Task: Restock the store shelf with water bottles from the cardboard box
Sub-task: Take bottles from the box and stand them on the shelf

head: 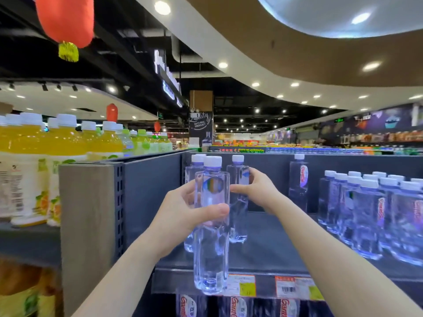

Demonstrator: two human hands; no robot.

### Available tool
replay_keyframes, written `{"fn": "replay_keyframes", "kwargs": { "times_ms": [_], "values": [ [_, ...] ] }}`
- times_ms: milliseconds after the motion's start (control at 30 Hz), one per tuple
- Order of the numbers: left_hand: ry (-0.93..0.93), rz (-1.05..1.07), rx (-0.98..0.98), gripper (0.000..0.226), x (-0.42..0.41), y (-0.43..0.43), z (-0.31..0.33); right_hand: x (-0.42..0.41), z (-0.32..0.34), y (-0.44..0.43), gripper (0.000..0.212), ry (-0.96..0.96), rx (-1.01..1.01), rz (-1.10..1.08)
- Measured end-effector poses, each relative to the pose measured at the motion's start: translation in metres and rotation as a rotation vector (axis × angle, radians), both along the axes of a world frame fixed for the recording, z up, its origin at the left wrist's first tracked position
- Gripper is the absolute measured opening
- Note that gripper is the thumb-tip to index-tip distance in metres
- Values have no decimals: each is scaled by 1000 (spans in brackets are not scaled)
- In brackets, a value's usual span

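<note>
My left hand (183,211) grips a tall clear water bottle (211,248) with a white cap, held upright in the air in front of the dark top shelf (270,250). Its base hangs below the shelf's front edge. My right hand (254,191) is closed around a second water bottle (239,220) that stands on the shelf, further back. A third bottle (191,179) stands behind my left hand, partly hidden. The cardboard box is out of view.
A lone bottle (297,181) stands at the shelf's back, and several more bottles (370,216) crowd the right end. Yellow juice bottles (29,168) fill the neighbouring shelf on the left, past a grey divider panel (87,225). Price tags (290,287) line the shelf edge; more bottles (238,307) sit below.
</note>
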State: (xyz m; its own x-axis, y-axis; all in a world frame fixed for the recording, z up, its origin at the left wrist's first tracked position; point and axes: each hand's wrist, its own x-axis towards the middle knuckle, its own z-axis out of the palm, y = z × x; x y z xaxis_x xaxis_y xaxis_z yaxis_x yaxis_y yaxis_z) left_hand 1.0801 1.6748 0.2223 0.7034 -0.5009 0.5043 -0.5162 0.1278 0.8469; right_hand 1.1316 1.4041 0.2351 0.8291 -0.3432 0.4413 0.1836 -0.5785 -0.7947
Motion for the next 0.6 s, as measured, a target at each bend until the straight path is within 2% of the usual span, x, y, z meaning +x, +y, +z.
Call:
{"fn": "replay_keyframes", "kwargs": {
  "times_ms": [67, 200, 300, 400, 533, 600],
  "values": [
    [27, -16, -32, 64, -4, -5, -2, 3, 1, -2, 90, 1, 5, 5],
    [14, -27, -18, 54, -5, -15, -2, 10, 1, -3, 53, -10, 12, 27],
    [2, -32, -13, 57, -2, -20, 0, 15, 3, -4, 53, 6, 39, 61],
    [18, -19, -3, 70, 3, -25, 1, 18, 3, -6, 71, 16, 60, 94],
    [21, -10, -6, 83, 10, -27, 1, 16, 1, -8, 53, 12, 63, 131],
    [30, -21, -16, 83, 8, -29, 3, 13, 2, -5, 47, 21, 71, 147]
  ]
}}
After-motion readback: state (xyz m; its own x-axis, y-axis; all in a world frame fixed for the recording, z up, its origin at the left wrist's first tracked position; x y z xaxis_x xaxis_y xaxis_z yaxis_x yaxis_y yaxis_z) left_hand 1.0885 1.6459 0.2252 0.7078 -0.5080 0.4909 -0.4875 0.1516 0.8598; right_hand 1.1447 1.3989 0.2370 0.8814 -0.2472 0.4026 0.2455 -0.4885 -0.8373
